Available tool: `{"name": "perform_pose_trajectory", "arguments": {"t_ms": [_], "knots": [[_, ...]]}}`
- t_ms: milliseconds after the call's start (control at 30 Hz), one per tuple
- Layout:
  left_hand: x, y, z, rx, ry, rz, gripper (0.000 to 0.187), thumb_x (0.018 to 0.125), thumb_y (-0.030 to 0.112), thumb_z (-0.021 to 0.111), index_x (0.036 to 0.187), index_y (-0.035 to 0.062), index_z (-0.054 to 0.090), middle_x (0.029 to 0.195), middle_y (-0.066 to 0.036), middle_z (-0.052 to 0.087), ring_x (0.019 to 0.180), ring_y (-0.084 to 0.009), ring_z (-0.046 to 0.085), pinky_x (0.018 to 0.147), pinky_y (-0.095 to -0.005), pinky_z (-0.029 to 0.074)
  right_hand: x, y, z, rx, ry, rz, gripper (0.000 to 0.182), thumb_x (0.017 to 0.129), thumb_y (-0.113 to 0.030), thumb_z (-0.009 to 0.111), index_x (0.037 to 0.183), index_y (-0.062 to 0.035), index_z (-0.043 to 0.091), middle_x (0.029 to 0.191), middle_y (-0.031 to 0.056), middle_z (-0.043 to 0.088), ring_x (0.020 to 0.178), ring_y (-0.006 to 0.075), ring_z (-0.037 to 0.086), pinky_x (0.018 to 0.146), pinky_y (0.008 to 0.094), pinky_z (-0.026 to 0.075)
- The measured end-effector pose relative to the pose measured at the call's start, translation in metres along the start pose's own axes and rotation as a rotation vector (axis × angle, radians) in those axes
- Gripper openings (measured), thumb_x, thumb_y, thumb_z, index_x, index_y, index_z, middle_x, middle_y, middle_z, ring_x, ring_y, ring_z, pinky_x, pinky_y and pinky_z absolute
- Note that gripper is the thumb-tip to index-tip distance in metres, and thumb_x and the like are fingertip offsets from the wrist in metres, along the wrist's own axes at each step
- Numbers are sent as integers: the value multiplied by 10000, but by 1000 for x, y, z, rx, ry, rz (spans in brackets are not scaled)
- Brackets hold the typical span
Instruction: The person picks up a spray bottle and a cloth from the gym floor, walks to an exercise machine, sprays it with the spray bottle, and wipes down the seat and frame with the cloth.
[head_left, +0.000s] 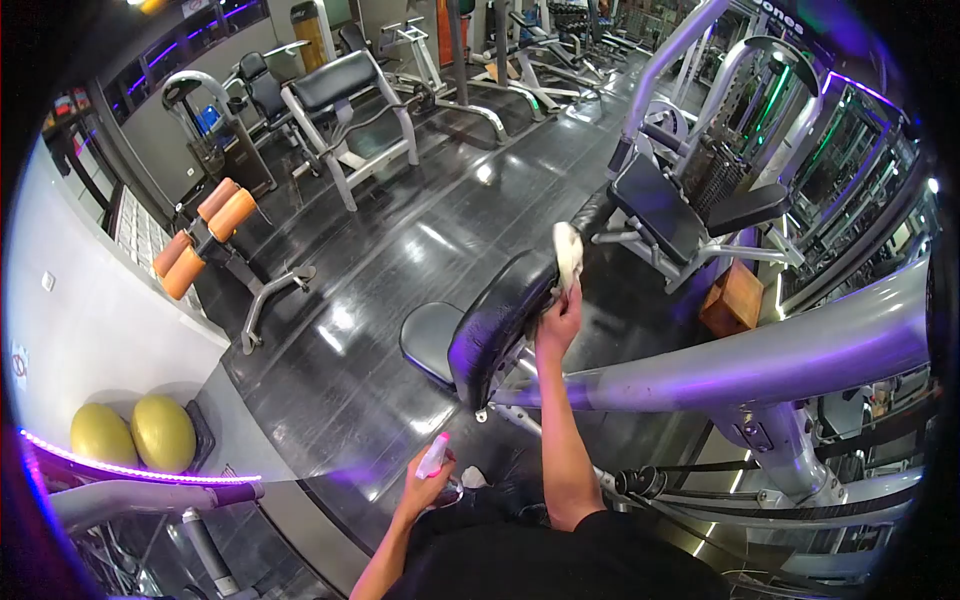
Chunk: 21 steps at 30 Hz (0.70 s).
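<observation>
While the head camera looked down over a gym floor, the right hand [558, 325] was raised near the picture's centre, its fingers clamped on a crumpled white cloth [568, 252] pressed against the upper edge of the black padded backrest [500, 320] of a grey steel exercise machine. The cloth stood at twelve o'clock from that hand, touching the pad. At six o'clock from the backrest, low in the picture, the left hand [428, 485] was wrapped around a small white spray bottle [434, 456], held close to the person's dark shirt and well apart from the cloth. A rounded grey seat pad [428, 338] lay at nine o'clock from the backrest, just beside it. The machine's thick grey tubular arm [760, 355] ran off toward three o'clock. At one o'clock from the cloth sat another machine's black padded seat [660, 210], with a brown wooden box [732, 298] on the glossy black floor [400, 250] beside it. Orange roller pads [205, 235] showed at nine o'clock, and two yellow-green exercise balls [135, 432] rested at eight o'clock against the wall.
</observation>
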<state>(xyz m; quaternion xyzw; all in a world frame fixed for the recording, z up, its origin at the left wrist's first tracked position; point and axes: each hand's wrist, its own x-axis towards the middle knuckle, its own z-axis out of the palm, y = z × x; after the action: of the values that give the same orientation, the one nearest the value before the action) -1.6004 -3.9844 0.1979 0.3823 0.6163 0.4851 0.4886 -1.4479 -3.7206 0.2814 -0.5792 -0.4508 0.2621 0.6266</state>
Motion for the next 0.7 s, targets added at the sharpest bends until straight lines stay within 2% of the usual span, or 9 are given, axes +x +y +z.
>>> {"name": "perform_pose_trajectory", "arguments": {"t_ms": [67,133,167,233,333,400,467,567,700], "knots": [[-1,-5,-3,-30,12,13,155,799,68,629,941,9,609,769,-49,620,642,-114,602,590,-271,493,-15,2,-2,47,4,31,416,855,37,448,1264,40,522,1172,189,618,1075,238,593,940,313,433],[0,-13,-5,11,-30,-31,153,796,59,622,939,5,606,780,-49,615,654,-113,597,596,-269,488,-44,23,-7,4,-33,-51,379,808,72,472,1169,23,575,1070,207,640,974,282,640,889,343,465],[0,-13,-2,8,-37,-30,153,796,59,622,939,5,606,780,-49,615,654,-113,597,596,-269,488,-62,12,-19,-103,-148,-52,364,801,78,488,1143,18,597,1092,240,623,1012,319,629,886,367,469],[2,-9,1,41,-70,-13,148,798,56,619,935,3,603,769,-43,605,657,-113,593,607,-265,484,-92,17,-25,-191,-138,-322,310,837,34,530,1132,-6,613,1136,271,596,1094,409,571,892,420,463],[7,-5,8,74,-95,31,135,808,58,619,929,1,602,752,-37,596,653,-112,589,618,-263,483,-96,15,-36,-87,-256,-297,293,857,11,531,1140,8,606,1153,276,585,1108,416,561,913,438,448],[9,1,12,50,-91,15,135,813,63,624,932,3,604,751,-37,600,654,-112,591,616,-263,483,-78,24,-33,-153,-87,-346,297,871,0,519,1159,33,585,1166,268,578,1115,407,557,936,437,430],[7,7,12,25,-81,-3,135,819,68,629,935,5,606,751,-37,604,655,-111,594,615,-264,483,-46,2,-26,-17,-37,-147,333,893,-25,494,1215,45,541,1188,245,576,1122,353,558,946,393,423],[3,16,11,69,-60,54,138,824,70,637,946,10,610,768,-43,618,659,-108,601,617,-264,484,-17,10,-4,-38,-61,-9,367,876,-8,491,1238,33,532,1210,237,569,1122,349,559,941,373,424],[0,31,13,82,-40,130,119,828,68,632,935,17,619,782,-51,629,666,-106,606,627,-264,484,-42,6,-5,-47,-34,-98,398,842,24,489,1237,29,538,1199,234,579,1108,342,570,939,362,427]]}}
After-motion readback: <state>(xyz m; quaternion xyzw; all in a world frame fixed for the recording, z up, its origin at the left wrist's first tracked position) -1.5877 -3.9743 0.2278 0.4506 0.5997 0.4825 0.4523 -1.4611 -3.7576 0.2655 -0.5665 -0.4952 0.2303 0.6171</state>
